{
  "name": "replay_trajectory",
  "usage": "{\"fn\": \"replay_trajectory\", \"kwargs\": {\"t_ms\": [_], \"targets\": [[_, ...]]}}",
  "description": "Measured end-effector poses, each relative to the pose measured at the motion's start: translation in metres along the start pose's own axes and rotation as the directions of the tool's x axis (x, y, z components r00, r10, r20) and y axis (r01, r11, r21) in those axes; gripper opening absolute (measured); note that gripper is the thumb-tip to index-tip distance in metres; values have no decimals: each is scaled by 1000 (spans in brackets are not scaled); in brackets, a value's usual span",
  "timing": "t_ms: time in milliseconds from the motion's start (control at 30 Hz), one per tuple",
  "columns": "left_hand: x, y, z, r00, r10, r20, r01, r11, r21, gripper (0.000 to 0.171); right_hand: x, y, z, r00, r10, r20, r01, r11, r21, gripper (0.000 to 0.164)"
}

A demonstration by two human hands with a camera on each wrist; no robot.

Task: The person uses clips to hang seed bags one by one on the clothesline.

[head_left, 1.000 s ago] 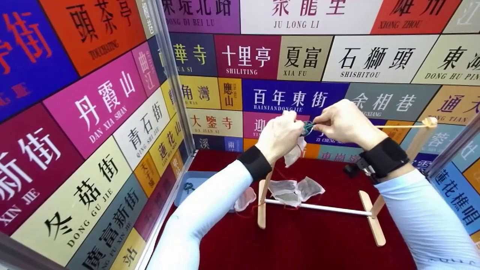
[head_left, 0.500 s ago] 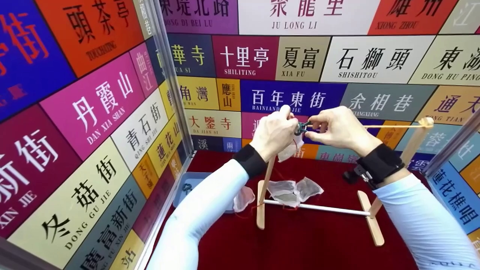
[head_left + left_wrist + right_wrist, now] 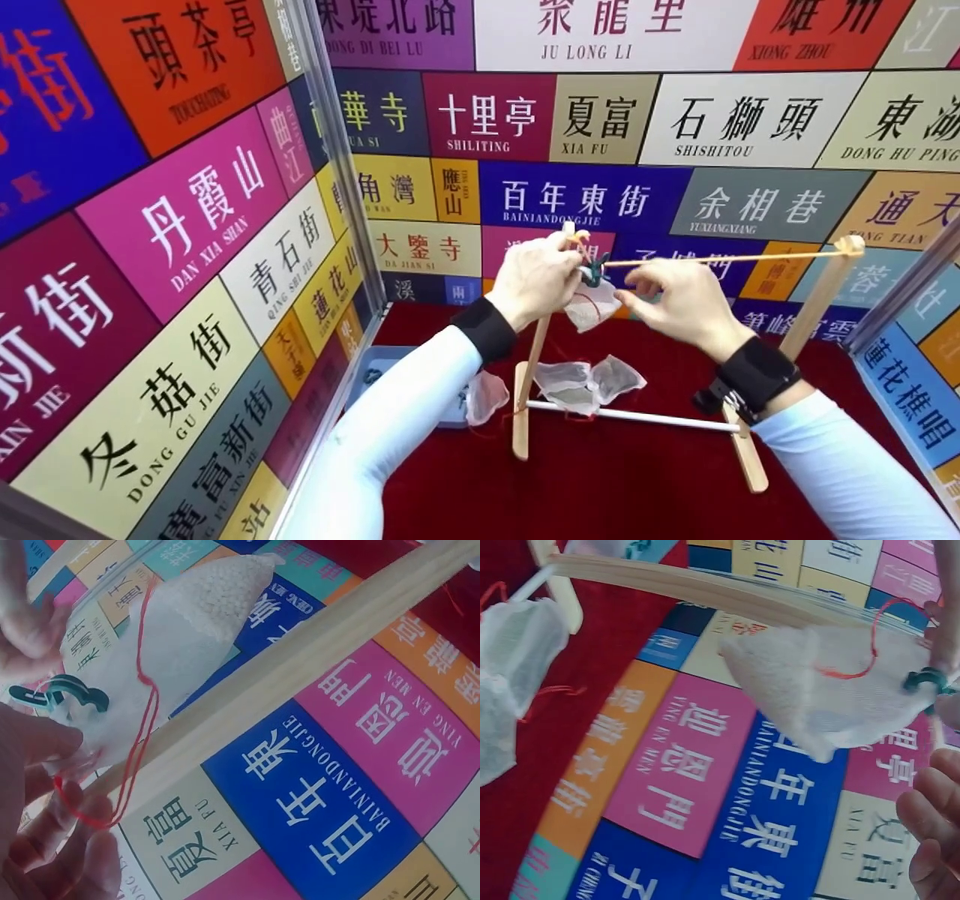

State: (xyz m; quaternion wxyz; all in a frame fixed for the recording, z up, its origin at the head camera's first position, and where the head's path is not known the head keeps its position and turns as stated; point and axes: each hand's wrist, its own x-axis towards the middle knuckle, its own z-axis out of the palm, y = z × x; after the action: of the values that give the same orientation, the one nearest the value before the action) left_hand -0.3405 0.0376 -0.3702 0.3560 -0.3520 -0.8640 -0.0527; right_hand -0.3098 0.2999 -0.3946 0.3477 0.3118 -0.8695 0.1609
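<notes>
A white drawstring bag (image 3: 592, 309) with pale grains in its bottom hangs beside the left wooden post, at the end of a thin tan cord (image 3: 795, 256). A dark green clip (image 3: 594, 274) sits on its gathered top, near the cord. My left hand (image 3: 540, 277) pinches the bag's top next to the clip, seen again in the left wrist view, where a red string (image 3: 141, 720) loops from the bag over my fingers. My right hand (image 3: 686, 307) is just right of the bag, fingers loosely bent and holding nothing.
A wooden stand with a right post (image 3: 814, 315) and a white bottom rod (image 3: 660, 418) stands on the red cloth (image 3: 615, 487). More white bags (image 3: 566, 382) lie behind the rod. At left, a blue tray (image 3: 409, 349) is partly hidden by my left arm. Printed panels enclose the back and sides.
My right hand has let go of the green clip and drawn down and right. The clip now sits on the bag's top by the cord. My left hand has shifted slightly left and down.
</notes>
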Motion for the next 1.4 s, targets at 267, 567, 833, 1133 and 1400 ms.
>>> {"fn": "replay_trajectory", "kwargs": {"t_ms": [267, 567, 833, 1133, 1400], "targets": [[-9, -21, 2, 1000, -29, -4, 29, 994, -102, 23, -38, 15, 1, 984, 156, 83, -154, 988, -32, 12], [-53, -82, 34, 972, -232, 20, 233, 963, -136, 31, -85, 34, -3, 929, 311, 201, -301, 950, -81, 26], [-122, -139, 82, 840, -499, 211, 525, 847, -86, 46, -117, 45, -4, 873, 406, 271, -389, 914, -117, 47], [-239, -176, 131, 513, -648, 563, 775, 632, 20, 96, -137, 42, 13, 834, 452, 316, -439, 891, -115, 57], [-315, -159, 155, 359, -625, 693, 853, 521, 28, 104, -160, 35, 27, 831, 434, 348, -421, 900, -115, 58]]}}
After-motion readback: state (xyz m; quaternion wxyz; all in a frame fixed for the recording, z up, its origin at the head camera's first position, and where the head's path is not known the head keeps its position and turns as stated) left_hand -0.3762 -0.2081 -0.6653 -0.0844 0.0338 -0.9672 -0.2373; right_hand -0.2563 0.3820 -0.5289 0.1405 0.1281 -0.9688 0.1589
